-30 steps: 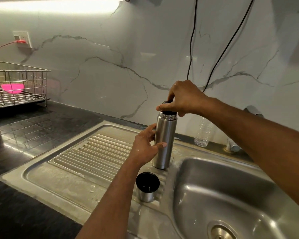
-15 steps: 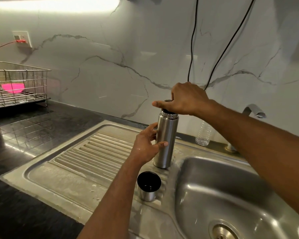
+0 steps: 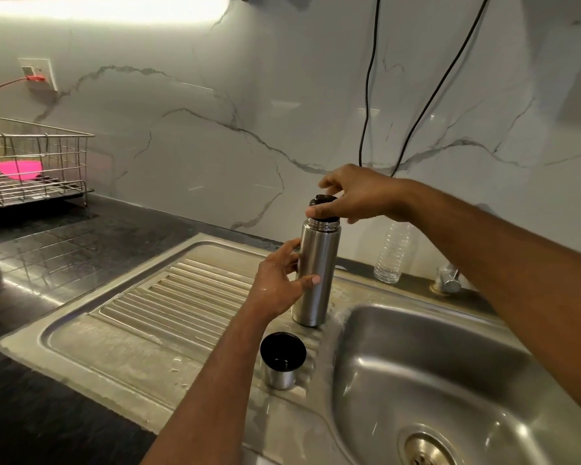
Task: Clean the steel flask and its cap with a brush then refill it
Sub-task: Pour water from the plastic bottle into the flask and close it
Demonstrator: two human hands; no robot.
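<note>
A tall steel flask [image 3: 316, 280] stands upright on the steel sink's drainboard [image 3: 168, 297], beside the basin. My left hand [image 3: 279, 280] wraps its body from the left. My right hand [image 3: 356, 193] grips the black stopper [image 3: 322, 209] in the flask's neck with its fingertips. The steel cap [image 3: 282, 360], black inside, rests mouth up on the drainboard in front of the flask, apart from both hands. No brush is in view.
The sink basin [image 3: 450, 380] with its drain lies at the right. A clear plastic bottle [image 3: 391, 253] and a tap base [image 3: 448, 280] stand behind it. A wire dish rack [image 3: 31, 162] with pink items sits far left on the black counter. Two black cables hang down the wall.
My right hand has turned on the black stopper, and its fingers now show more of the stopper. The flask, the cap and my left hand stay in place.
</note>
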